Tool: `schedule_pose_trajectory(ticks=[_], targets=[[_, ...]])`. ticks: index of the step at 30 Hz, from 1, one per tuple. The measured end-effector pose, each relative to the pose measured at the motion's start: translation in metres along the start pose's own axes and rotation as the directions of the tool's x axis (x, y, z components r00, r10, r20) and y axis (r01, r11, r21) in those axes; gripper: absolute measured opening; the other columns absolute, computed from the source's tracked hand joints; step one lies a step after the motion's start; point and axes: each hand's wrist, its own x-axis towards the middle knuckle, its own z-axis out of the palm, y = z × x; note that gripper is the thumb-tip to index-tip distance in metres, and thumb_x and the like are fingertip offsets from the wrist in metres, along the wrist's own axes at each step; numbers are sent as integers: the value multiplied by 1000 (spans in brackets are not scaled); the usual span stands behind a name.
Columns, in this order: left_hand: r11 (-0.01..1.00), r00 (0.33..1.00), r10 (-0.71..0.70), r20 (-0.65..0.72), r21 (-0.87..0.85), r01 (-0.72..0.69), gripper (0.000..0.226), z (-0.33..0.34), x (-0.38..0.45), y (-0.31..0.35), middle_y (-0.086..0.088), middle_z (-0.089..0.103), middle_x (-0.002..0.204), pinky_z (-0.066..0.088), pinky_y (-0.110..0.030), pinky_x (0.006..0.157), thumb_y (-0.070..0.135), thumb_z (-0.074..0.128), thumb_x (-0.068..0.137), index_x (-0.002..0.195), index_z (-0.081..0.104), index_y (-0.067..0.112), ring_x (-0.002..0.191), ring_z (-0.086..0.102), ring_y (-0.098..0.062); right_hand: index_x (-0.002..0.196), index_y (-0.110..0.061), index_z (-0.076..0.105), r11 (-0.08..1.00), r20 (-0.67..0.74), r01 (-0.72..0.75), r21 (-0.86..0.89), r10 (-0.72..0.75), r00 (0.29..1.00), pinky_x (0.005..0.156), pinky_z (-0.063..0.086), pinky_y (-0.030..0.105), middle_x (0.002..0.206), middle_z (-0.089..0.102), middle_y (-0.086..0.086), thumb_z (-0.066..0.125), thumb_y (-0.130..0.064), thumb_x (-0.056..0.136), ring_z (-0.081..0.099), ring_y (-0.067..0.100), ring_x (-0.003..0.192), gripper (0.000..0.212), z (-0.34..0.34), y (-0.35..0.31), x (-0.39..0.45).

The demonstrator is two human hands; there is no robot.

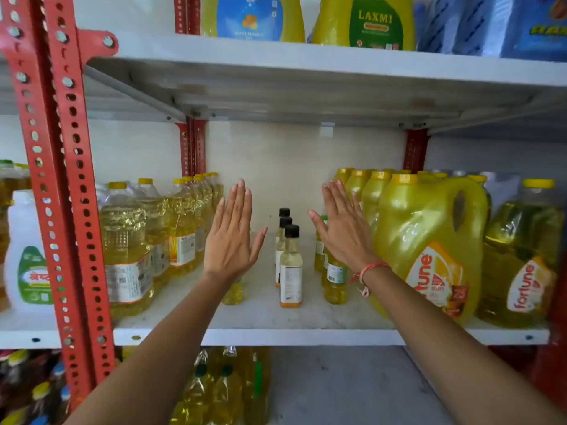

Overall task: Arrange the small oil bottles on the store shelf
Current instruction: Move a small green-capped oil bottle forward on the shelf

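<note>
Three small black-capped oil bottles (290, 271) stand in a front-to-back row on the white middle shelf (306, 335). My left hand (232, 237) is flat and open to their left, fingers up, partly hiding a small yellow bottle (232, 292). Held flat and empty on the right, my right hand (343, 230) covers part of a row of small yellow bottles (336, 280). Neither hand touches the black-capped row.
Tall clear oil bottles (129, 250) line the shelf's left side by the red perforated upright (58, 185). Big yellow Fortune jugs (429, 250) fill the right side. Large oil containers sit on the shelf above, and more bottles (221, 391) stand below.
</note>
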Motion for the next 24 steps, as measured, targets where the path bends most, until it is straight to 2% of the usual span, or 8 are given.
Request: schedule_pose_trajectory(ticks=[2,4,6,8,11,16,20,24], targets=[[1000,999,-15,35,-10,15,74,1,-10,6,-20,5,164,1,-40,123,44,30,101,154,10,-3,152,2,-27,151,-6,29,997,87,-58,58,52,995,120,25,37,157,31,12,28,-45,101,25,24,147,64,4,4,-1],[1000,996,-6,87,-18,8,73,10,-30,14,-20,7,163,1,-40,123,45,28,101,154,12,-3,152,3,-28,144,-4,41,990,167,-128,66,116,979,105,42,36,144,49,17,36,-35,100,46,29,133,54,6,10,-2],[999,991,3,136,-47,3,74,16,-45,20,-21,8,163,1,-40,123,46,27,101,154,13,-3,152,5,-29,131,-4,56,985,204,-162,59,147,968,90,50,37,126,62,17,41,-29,98,57,31,116,43,9,13,-3],[997,985,7,171,-76,6,74,21,-57,24,-21,9,163,2,-40,123,45,27,100,154,14,-4,151,6,-29,117,-2,66,980,237,-192,48,176,956,82,52,37,113,68,20,45,-26,97,63,33,105,38,9,15,0],[992,975,26,221,-124,2,73,29,-78,33,-20,10,163,6,-41,123,44,28,100,153,16,-3,151,7,-29,105,2,70,970,303,-242,19,225,926,78,53,37,105,69,24,52,-26,93,65,36,98,35,9,17,7],[976,960,68,271,-216,-8,72,36,-92,35,-18,7,164,9,-43,122,44,28,100,154,13,-1,152,3,-26,111,0,67,965,351,-247,-91,263,899,80,52,36,115,66,22,66,-29,86,64,38,105,39,7,19,26],[963,961,88,261,-269,-15,70,27,-93,36,-18,9,164,7,-41,123,45,20,102,154,14,-1,152,7,-26,113,1,65,973,448,-194,-129,231,863,85,52,37,119,64,22,76,-25,78,62,37,110,45,4,21,42],[951,968,97,231,-309,-21,68,32,-93,37,-19,12,163,7,-42,123,42,23,101,154,16,-1,151,9,-27,106,2,69,967,570,-180,-179,251,782,77,54,34,113,71,19,78,-17,75,67,34,103,37,3,21,58]])
